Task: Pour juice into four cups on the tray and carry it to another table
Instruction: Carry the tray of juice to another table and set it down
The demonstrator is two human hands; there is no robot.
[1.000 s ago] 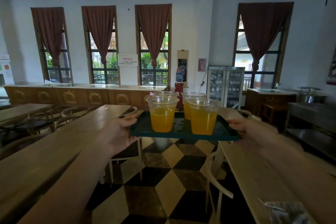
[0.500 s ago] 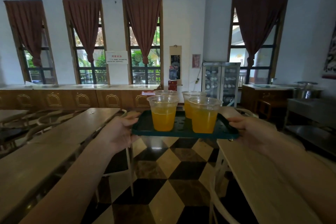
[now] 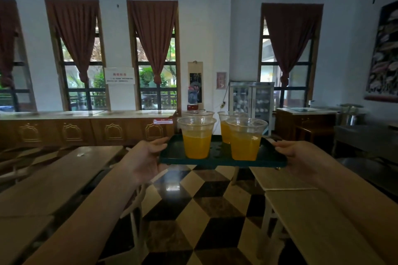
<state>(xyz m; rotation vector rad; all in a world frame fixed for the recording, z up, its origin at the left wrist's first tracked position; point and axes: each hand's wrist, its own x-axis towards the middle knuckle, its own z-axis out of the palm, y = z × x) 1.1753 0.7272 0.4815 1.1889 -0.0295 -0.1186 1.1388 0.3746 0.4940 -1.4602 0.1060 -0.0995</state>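
Green tray gripped by both hands.

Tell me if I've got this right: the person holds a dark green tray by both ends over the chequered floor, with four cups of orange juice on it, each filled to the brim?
Not quite. In the head view the cups are only about half full: the front left cup and front right cup show juice well below their rims. The rest holds: the left hand and right hand grip the ends of the dark green tray over the chequered floor.

White walls are pierced by tall windows draped with brown curtains. A chequered floor is flanked by wooden tables. A glass-door cabinet is placed near carved wooden counters.
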